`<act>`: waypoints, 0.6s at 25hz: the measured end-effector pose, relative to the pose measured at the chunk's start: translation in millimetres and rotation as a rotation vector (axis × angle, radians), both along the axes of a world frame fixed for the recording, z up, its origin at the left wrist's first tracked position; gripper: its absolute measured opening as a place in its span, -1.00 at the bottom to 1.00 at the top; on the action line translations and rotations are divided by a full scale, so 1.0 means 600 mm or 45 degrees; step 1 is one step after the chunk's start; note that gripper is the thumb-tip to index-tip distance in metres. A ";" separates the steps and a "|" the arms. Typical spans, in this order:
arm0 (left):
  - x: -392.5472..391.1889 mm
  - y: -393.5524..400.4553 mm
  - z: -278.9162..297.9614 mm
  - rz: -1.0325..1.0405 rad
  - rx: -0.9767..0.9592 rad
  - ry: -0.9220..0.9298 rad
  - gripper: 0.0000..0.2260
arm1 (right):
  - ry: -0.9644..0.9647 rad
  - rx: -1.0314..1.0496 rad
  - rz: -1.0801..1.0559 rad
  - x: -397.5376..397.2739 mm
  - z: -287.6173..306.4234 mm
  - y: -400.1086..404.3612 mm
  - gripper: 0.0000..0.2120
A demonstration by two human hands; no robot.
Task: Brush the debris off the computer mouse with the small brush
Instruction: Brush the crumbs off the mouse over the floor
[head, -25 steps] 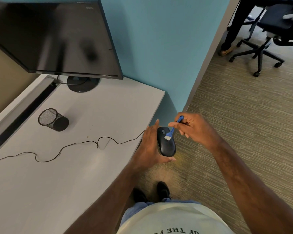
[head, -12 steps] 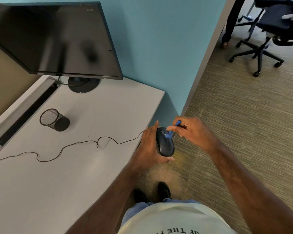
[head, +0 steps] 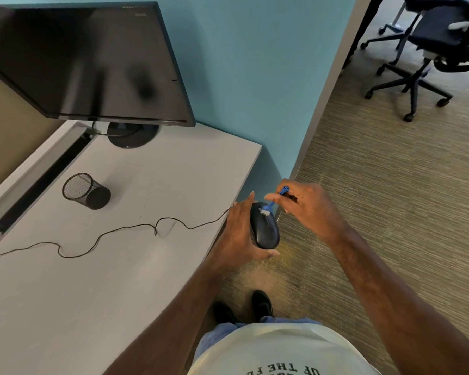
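Gripping one black mouse (head: 264, 227) off the desk (head: 119, 280) edge, above the carpet, the left hand (head: 238, 234) wraps its side. Right hand (head: 306, 205) pinches one small blue brush (head: 271, 205), bristles touching the mouse's front. One cable (head: 106, 234) trails across the desk. One mesh cup (head: 86, 190) lies tipped; one monitor (head: 84, 63) stands behind.
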State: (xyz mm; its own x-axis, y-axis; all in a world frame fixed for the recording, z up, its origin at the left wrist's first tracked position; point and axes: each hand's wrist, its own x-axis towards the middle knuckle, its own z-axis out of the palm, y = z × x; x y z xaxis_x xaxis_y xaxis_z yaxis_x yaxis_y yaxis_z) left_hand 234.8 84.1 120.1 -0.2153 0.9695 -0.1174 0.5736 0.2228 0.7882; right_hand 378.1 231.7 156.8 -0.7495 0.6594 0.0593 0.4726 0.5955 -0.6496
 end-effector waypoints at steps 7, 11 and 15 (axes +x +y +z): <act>-0.009 -0.004 -0.018 0.057 0.023 0.041 0.14 | -0.033 -0.157 0.128 0.002 0.007 0.003 -0.49; -0.008 -0.004 -0.009 0.054 0.125 0.075 0.17 | -0.026 0.010 -0.009 -0.011 0.003 0.003 -0.54; -0.007 -0.004 -0.009 0.067 0.156 0.102 0.16 | -0.044 -0.221 0.140 0.006 0.013 0.009 -0.47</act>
State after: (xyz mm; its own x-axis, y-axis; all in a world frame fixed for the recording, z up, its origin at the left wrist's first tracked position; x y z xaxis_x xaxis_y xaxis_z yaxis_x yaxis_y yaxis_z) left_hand 230.8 81.4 114.7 -0.2699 0.9627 0.0210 0.6261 0.1589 0.7634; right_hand 381.8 237.1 164.6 -0.8169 0.5719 -0.0749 0.4347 0.5251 -0.7316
